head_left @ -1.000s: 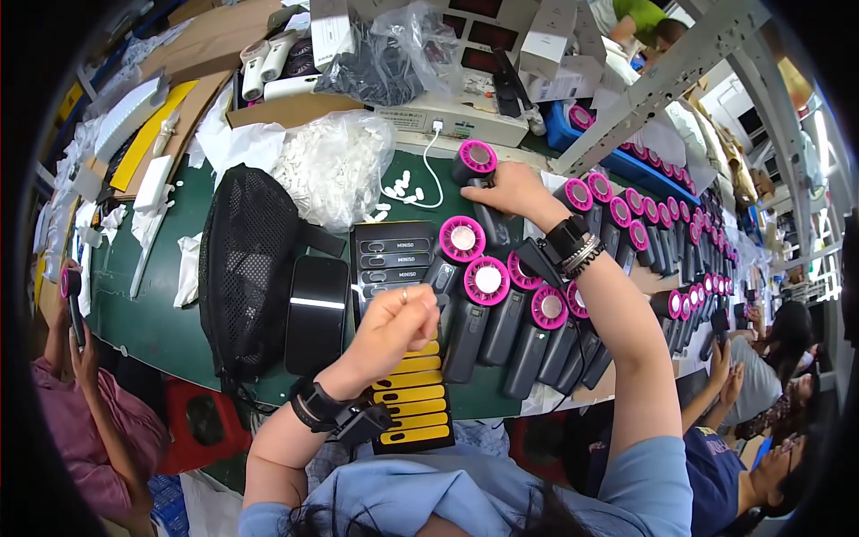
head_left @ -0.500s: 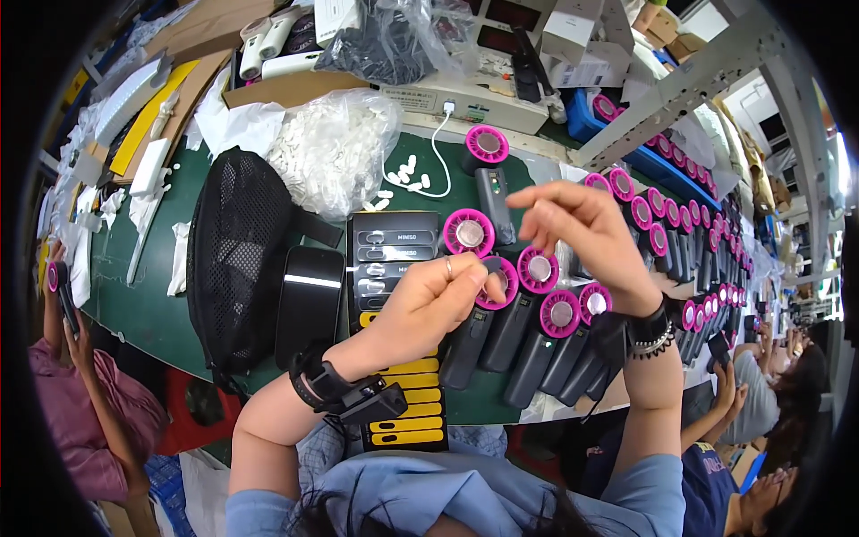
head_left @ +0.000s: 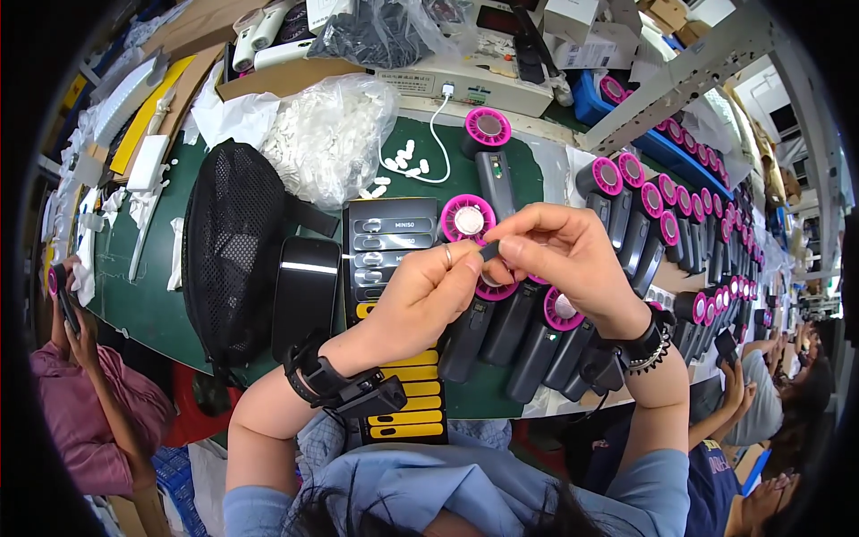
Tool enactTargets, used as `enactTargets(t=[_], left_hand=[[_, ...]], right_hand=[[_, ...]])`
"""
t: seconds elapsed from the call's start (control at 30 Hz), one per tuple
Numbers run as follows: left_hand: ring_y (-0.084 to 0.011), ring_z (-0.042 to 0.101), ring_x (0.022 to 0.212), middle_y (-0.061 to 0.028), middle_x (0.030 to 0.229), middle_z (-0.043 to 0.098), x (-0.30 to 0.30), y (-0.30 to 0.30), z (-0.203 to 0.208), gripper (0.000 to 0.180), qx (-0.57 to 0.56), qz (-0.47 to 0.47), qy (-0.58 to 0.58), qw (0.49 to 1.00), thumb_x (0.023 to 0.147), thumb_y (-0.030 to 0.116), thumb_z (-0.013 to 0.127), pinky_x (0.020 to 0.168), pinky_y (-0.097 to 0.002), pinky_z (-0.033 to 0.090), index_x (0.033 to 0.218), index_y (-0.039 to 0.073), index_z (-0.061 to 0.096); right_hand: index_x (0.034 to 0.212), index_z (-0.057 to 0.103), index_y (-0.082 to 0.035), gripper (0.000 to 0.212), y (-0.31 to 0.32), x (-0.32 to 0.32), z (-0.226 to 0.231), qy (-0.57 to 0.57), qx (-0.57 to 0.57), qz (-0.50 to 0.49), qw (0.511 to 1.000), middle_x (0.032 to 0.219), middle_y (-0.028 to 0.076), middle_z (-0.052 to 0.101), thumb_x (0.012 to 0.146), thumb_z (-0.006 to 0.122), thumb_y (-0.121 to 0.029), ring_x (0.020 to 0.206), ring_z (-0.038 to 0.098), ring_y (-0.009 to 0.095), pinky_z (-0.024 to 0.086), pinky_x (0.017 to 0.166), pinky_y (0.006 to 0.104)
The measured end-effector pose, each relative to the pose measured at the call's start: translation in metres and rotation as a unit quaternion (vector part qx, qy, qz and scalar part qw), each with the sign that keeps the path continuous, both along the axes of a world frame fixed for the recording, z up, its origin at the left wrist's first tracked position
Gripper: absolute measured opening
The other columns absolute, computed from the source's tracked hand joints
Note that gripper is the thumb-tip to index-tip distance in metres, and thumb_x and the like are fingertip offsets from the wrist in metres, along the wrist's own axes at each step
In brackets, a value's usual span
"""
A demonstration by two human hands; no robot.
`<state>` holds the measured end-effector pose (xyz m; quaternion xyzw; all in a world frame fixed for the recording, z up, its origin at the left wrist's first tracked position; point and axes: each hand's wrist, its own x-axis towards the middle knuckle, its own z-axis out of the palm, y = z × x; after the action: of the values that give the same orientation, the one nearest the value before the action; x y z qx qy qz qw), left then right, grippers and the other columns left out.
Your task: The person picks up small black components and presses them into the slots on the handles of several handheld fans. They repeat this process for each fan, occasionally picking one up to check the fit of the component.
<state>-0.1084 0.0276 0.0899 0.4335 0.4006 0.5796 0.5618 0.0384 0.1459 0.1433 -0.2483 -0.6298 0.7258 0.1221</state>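
Observation:
Over the workbench my two hands meet above a group of handheld fans. Between the thumb and forefinger of my left hand (head_left: 416,295) is a small dark grey piece (head_left: 489,251), its exact kind too small to tell. The fingertips of my right hand (head_left: 573,264) pinch at its other side. Just beneath and behind my fingers is a fan with a pink ring head (head_left: 468,217). Several more fans, such as one with a dark grey handle (head_left: 534,362), lie closer to me; my hands partly cover their heads. Farther back lies another pink-headed fan (head_left: 489,127) with part of its handle exposed.
A tray of black and yellow strips (head_left: 407,416) lies left of the fans, beside a glossy black case (head_left: 306,295) and a black mesh bag (head_left: 234,259). Behind are a bag of white pieces (head_left: 335,134) and a white cable (head_left: 441,143). Rows of fans (head_left: 662,206) stand rightward; co-workers sit both sides.
My right hand has come left and down to my left hand, its fingers closing at the small dark grey piece. My left hand stays nearly in place, still holding it.

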Motion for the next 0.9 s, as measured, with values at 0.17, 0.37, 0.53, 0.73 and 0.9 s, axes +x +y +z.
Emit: enactTargets(t=[0.17,0.37,0.53,0.73,0.9], left_hand=[[-0.0135,0.056,0.056,-0.0024,0.064,0.059,0.001,0.006,0.007,0.025,0.026,0.039,0.141,0.989,0.098,0.017,0.041,0.054,-0.0283,0.044,0.098,0.0,0.06],[-0.0297,0.063,0.067,-0.0151,0.071,0.063,-0.017,0.041,0.019,0.022,0.046,0.029,0.439,0.897,0.093,0.015,0.045,0.063,-0.038,0.049,0.104,0.004,0.061],[-0.034,0.06,0.069,-0.0186,0.072,0.061,-0.042,0.071,0.003,0.027,0.024,0.041,0.582,0.811,0.092,0.016,0.047,0.064,-0.0422,0.047,0.114,0.008,0.06],[-0.035,0.06,0.069,-0.0188,0.071,0.061,-0.044,0.078,-0.005,0.029,0.003,0.023,0.593,0.805,0.092,0.016,0.047,0.065,-0.0426,0.047,0.117,0.01,0.06],[-0.0346,0.06,0.068,-0.0182,0.07,0.061,-0.045,0.082,-0.009,0.03,-0.006,0.017,0.591,0.806,0.091,0.016,0.047,0.064,-0.0426,0.047,0.118,0.011,0.06]], right_hand=[[0.098,0.065,0.002,0.016,0.008,0.001,-0.011,0.035,0.081,-0.02,0.996,0.082,0.002,0.064,0.089,0.061,-0.009,0.073,0.058,0.006,0.048,0.067,0.0199],[0.094,0.067,0.002,0.015,0.091,-0.008,0.004,-0.007,0.334,-0.037,0.942,0.084,0.002,0.066,0.086,0.064,-0.011,0.075,0.059,0.007,0.048,0.068,0.0208],[0.09,0.069,0.002,0.017,0.132,-0.029,-0.029,-0.116,0.405,0.075,0.904,0.08,0.004,0.067,0.082,0.068,-0.013,0.074,0.059,0.007,0.049,0.068,0.0232],[0.085,0.069,0.001,0.014,0.147,-0.042,-0.045,-0.121,0.386,0.129,0.905,0.076,0.004,0.067,0.08,0.069,-0.012,0.071,0.06,0.008,0.049,0.068,0.0245],[0.083,0.07,-0.001,0.018,0.149,-0.048,-0.046,-0.154,0.42,0.162,0.88,0.073,0.007,0.067,0.077,0.069,-0.017,0.067,0.061,0.013,0.049,0.065,0.027]])
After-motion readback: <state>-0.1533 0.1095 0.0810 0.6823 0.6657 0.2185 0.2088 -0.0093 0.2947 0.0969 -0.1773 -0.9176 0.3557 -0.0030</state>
